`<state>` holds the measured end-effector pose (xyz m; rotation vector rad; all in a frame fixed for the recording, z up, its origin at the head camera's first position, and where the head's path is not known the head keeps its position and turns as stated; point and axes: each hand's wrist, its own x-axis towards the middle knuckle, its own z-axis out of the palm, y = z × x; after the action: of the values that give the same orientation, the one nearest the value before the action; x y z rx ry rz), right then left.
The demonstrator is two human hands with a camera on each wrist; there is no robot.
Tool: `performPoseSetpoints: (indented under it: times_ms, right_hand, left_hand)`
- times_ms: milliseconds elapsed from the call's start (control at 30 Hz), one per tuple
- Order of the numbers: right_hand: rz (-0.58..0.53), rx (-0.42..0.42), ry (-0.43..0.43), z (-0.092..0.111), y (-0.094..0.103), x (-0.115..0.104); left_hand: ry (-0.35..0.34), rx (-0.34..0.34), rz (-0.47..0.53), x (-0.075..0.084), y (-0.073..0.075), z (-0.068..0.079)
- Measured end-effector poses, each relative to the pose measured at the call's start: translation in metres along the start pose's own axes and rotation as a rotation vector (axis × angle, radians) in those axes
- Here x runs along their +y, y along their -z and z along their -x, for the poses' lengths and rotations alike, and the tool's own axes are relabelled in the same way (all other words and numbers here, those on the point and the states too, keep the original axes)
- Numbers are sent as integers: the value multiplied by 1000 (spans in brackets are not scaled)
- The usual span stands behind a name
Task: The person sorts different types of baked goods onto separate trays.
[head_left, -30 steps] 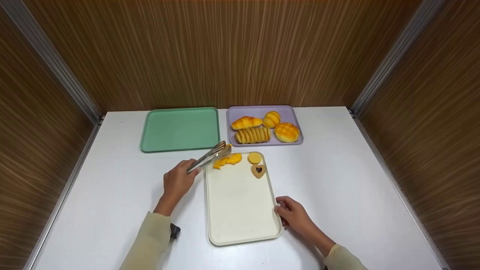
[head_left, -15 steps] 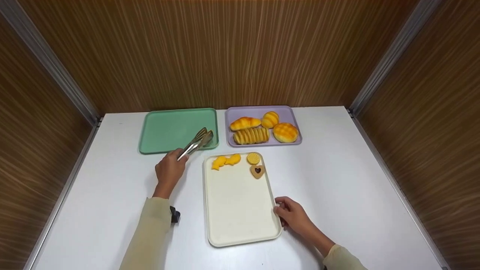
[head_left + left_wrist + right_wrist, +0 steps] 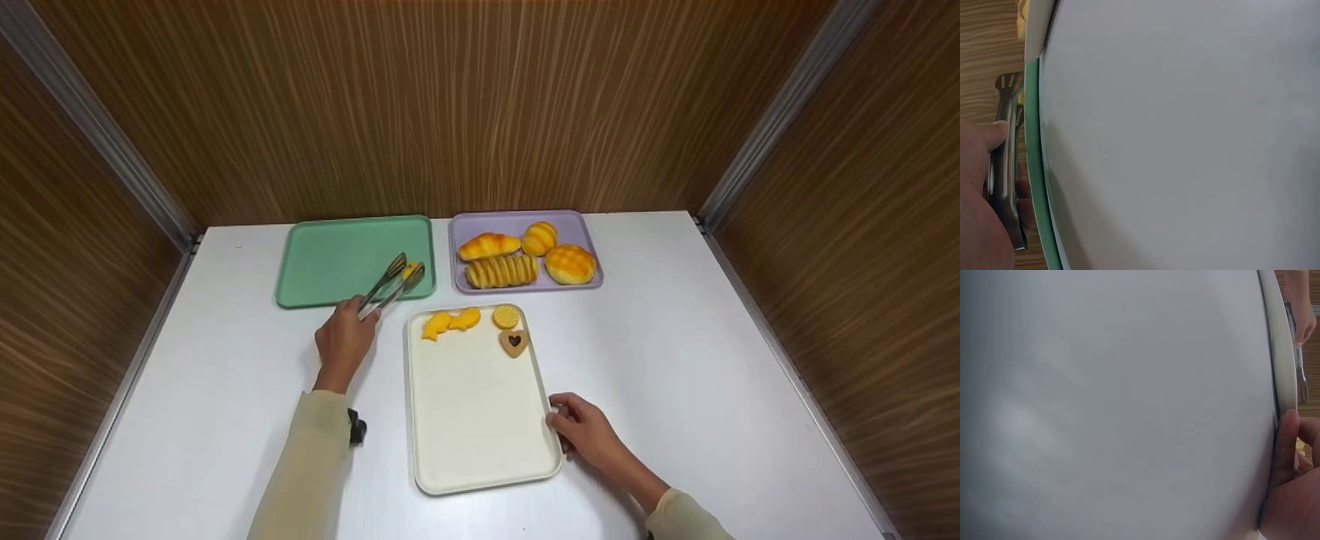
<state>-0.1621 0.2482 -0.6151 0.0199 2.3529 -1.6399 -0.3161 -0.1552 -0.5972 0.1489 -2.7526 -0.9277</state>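
Observation:
My left hand (image 3: 346,341) grips metal tongs (image 3: 389,285) over the front right of the green tray (image 3: 322,262). The tongs' ends stand apart, with a small yellow cookie (image 3: 410,270) between them, partly covered by one end. In the left wrist view the thumb lies along the tongs (image 3: 1002,174). My right hand (image 3: 589,431) pinches the right edge of the cream tray (image 3: 480,412), thumb above the rim. At that tray's far end lie two yellow fish-shaped cookies (image 3: 450,322), a round cookie (image 3: 505,316) and a heart-shaped cookie (image 3: 514,343) with a dark centre.
Behind the cream tray, a purple tray (image 3: 517,221) carries several breads, among them a croissant-like one (image 3: 489,246) and a round bun (image 3: 570,264). Wood-patterned panels (image 3: 465,105) enclose the white table (image 3: 675,337) at the back and sides.
The left hand has carried the tongs and a yellow cookie from the cream tray's far left corner to the green tray. The tongs' ends have spread apart. My right hand keeps its place.

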Motion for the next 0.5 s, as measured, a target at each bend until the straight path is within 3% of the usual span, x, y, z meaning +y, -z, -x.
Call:
performPoseSetpoints:
  times_ms: [267, 500]
  right_hand:
    - [-18, 3, 5, 0, -2, -1]
    - [-8, 9, 17, 2, -2, -2]
  left_hand:
    - [-14, -4, 10, 2, 6, 6]
    - [-56, -58, 33, 11, 16, 33]
